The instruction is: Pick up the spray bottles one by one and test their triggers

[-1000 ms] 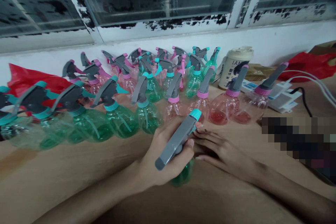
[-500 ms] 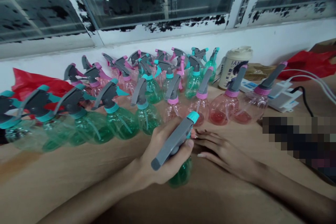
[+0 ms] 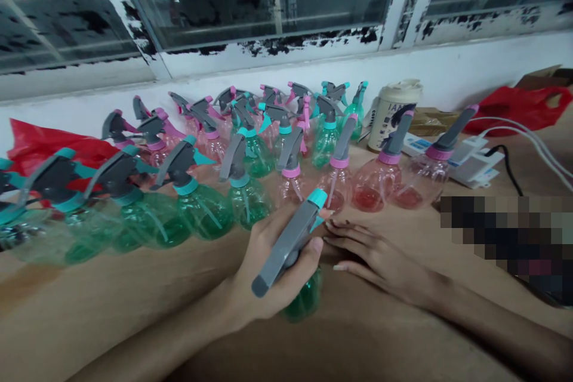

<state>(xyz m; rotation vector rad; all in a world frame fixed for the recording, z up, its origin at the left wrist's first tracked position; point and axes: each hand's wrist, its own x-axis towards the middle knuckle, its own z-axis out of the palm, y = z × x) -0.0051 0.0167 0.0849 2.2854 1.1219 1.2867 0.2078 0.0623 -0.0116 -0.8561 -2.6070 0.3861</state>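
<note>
My left hand (image 3: 273, 268) is wrapped round the neck of a green spray bottle (image 3: 305, 297) with a grey and turquoise trigger head. The bottle stands near the table's front, its lower part partly hidden by the hand. My right hand (image 3: 371, 253) lies with fingers stretched out on the table, just right of that bottle, holding nothing. Behind both hands runs a row of spray bottles: green ones (image 3: 206, 209) with turquoise collars to the left, pink ones (image 3: 376, 185) with pink collars to the right.
More spray bottles (image 3: 329, 143) crowd along the wall. A paper coffee cup (image 3: 389, 116), white power adapters (image 3: 477, 164) with cables and a red plastic bag (image 3: 519, 110) sit at the right. Another red bag (image 3: 58, 146) lies at the left. A blurred-out patch covers the right edge.
The view has shifted slightly, so most things sit a little further left. My left hand keeps its hold on the green spray bottle, and the right hand stays flat.
</note>
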